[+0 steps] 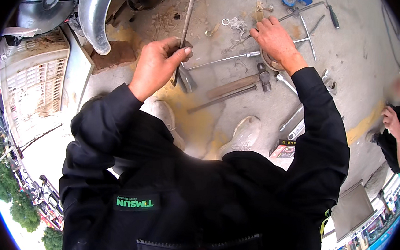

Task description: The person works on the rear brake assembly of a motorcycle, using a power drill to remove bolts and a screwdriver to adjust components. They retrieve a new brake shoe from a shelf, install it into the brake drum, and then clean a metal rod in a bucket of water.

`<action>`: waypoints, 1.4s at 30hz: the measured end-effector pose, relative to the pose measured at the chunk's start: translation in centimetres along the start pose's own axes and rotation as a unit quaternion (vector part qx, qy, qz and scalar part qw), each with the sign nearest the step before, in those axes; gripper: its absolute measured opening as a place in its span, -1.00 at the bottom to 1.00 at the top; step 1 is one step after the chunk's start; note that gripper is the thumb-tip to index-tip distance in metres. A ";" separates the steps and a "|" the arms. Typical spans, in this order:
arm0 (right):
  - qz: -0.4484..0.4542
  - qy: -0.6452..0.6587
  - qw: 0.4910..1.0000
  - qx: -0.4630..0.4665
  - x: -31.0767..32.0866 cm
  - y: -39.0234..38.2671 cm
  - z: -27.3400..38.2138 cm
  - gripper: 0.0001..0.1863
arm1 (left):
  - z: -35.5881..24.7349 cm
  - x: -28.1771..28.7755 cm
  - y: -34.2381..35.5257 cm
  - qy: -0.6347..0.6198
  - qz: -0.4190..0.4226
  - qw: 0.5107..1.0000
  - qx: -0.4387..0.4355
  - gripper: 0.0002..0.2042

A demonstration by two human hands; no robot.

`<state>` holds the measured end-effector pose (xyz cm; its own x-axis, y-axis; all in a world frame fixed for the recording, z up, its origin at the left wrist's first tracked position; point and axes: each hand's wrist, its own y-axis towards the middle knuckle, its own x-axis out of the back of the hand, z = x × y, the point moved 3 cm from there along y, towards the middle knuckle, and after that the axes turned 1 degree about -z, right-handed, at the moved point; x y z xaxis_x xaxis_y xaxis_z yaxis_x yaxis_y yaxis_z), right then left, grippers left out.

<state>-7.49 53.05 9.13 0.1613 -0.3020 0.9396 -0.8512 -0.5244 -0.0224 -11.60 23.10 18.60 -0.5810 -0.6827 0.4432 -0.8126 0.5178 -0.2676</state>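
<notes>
My left hand (160, 63) is closed, thumb against fingers, around a long thin metal rod (188, 20). The rod stands nearly upright in the picture, its lower end hooked below my hand. My right hand (274, 40) reaches down over a round shallow dish (271, 62) among the tools, its fingers bunched and bent. What lies under those fingertips is hidden. Close to that hand are a coil spring (234, 45), a tangle of white string (238, 25) and a T-handle wrench (305, 39). A hammer head (264, 77) with a wooden handle (232, 85) lies nearer to me.
A metal bar (223, 98) lies before my shoes (242, 135). Wrenches (292, 118) and a small box (282, 150) are by my right arm. A screwdriver (333, 17) lies far right. Leftward stand a grey fender (93, 13) and a dirty crate (35, 72). Another person (397, 122) is at right.
</notes>
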 end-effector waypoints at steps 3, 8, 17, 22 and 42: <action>-0.035 0.204 0.973 -0.102 -0.7 -0.3 -2.4 -0.81 | 0.0 -0.3 0.4 -0.037 -0.003 0.999 0.002 -0.79; -0.142 0.488 0.841 -0.187 0.7 0.9 -4.2 -0.70 | 0.1 -1.1 0.9 -0.100 -0.012 0.995 0.021 -0.78; -0.110 0.733 0.606 -0.289 6.9 0.5 -6.3 -0.58 | -1.8 -2.6 0.0 -0.192 0.059 0.973 0.115 -0.74; -0.077 0.815 0.431 -0.380 11.3 -1.3 -4.0 -0.57 | -7.4 -5.1 -1.0 -0.284 0.100 0.939 0.169 -0.72; -0.150 0.744 0.341 -0.555 60.3 -10.7 -8.9 -0.62 | -46.2 5.1 -17.7 -0.072 0.258 0.962 0.048 -0.70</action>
<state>6.90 47.48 69.09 0.5957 0.8032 -0.0059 -0.7057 0.5199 -0.4814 1.94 34.31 65.16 -0.9032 -0.4151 0.1094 -0.4108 0.7616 -0.5012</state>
